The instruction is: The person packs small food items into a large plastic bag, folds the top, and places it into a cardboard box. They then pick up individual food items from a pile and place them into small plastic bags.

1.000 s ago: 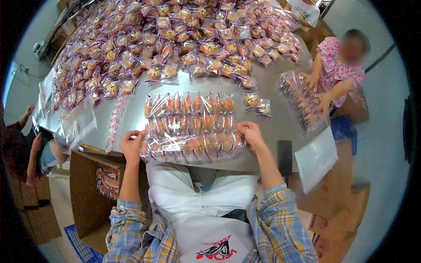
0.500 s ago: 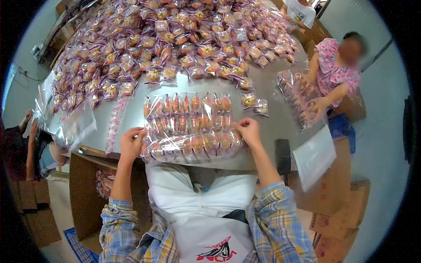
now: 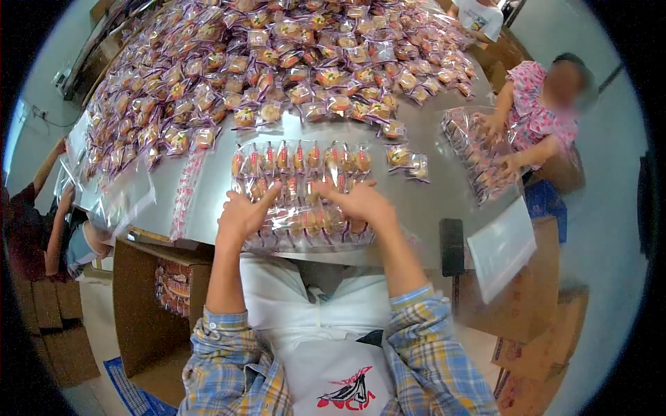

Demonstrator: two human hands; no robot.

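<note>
A large clear bag [image 3: 298,220] filled with rows of small wrapped cakes lies flat on the metal table in front of me. My left hand [image 3: 244,211] rests on the bag's left part, thumb stretched inward and fingers apart. Across from it, my right hand [image 3: 362,203] lies on the right part, its thumb also reaching toward the middle and its fingers spread. Both hands are open and press on the film without gripping it. Two loose wrapped cakes [image 3: 407,163] lie just right of the bag.
A big heap of wrapped cakes [image 3: 277,62] covers the table's far side. At right lie a stack of clear bags [image 3: 501,249] and a dark block [image 3: 451,246]. An open cardboard box [image 3: 149,333] stands at lower left. A co-worker [image 3: 538,118] handles another filled bag [image 3: 479,156].
Both my hands have moved inward from the bag's side edges onto its top, and their fingers have opened out. The bag now lies flatter at its near end.
</note>
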